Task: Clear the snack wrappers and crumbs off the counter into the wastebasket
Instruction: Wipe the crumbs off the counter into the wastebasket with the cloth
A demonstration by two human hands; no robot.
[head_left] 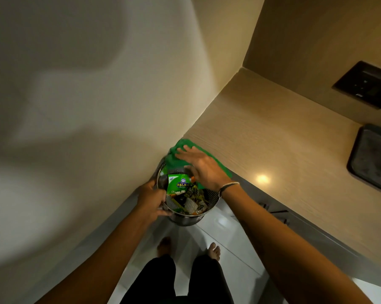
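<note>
A round metal mesh wastebasket [211, 197] is held up against the counter's left end, and my left hand [153, 199] grips its near-left rim. Inside lie several snack wrappers, the top one a green wrapper [178, 183]. My right hand [201, 166] presses flat, fingers spread, on a green cloth [180, 144] at the corner of the beige wood-grain counter [284, 150]; part of the cloth hangs over the basket's far rim. Crumbs are too small to make out.
A dark tray [371, 156] lies on the counter at the right edge. A black switch panel [365, 84] is set in the wall above. A pale wall closes the left side. My bare feet [214, 251] stand on white floor tiles below.
</note>
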